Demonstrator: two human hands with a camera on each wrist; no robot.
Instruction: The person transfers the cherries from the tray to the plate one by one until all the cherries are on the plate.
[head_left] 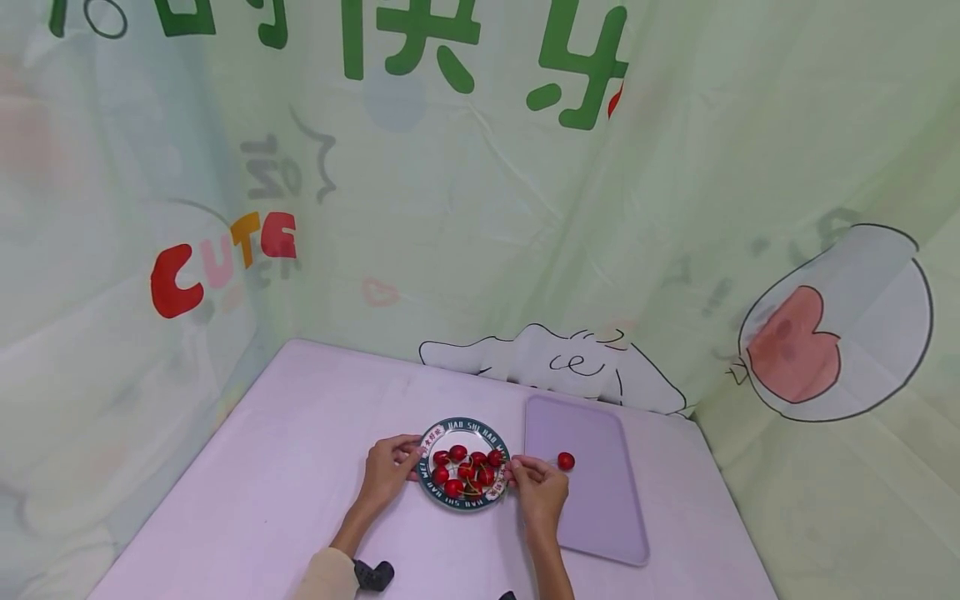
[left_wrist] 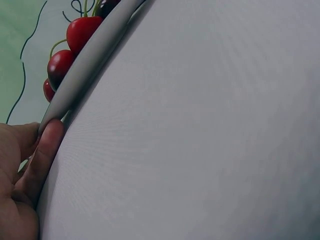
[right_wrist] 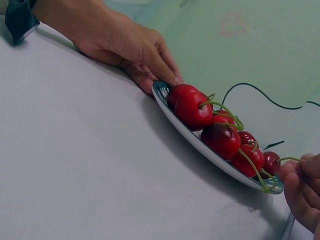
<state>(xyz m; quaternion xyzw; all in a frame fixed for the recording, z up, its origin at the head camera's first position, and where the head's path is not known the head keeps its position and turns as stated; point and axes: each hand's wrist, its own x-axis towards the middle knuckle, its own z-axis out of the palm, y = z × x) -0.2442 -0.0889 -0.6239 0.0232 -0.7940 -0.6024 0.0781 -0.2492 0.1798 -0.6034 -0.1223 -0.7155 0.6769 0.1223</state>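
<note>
A round plate (head_left: 482, 431) with a dark green, lettered rim lies near the front middle of the table, bearing several red cherries (head_left: 453, 488) with green stems. At its left edge my left hand (head_left: 386, 471) pinches the rim, thumb over it and a finger underneath, as the left wrist view shows. On the opposite side, my right hand (head_left: 542, 492) pinches the green stem (right_wrist: 290, 159) of a cherry (right_wrist: 270, 163) at the plate's edge. That cherry sits against the others on the plate.
Right of the plate is a flat purple tray (head_left: 600, 508), with a single cherry (head_left: 566, 461) on it near its left side. The pale table (head_left: 337, 392) backs onto a printed curtain (head_left: 450, 208), which also hangs along both sides.
</note>
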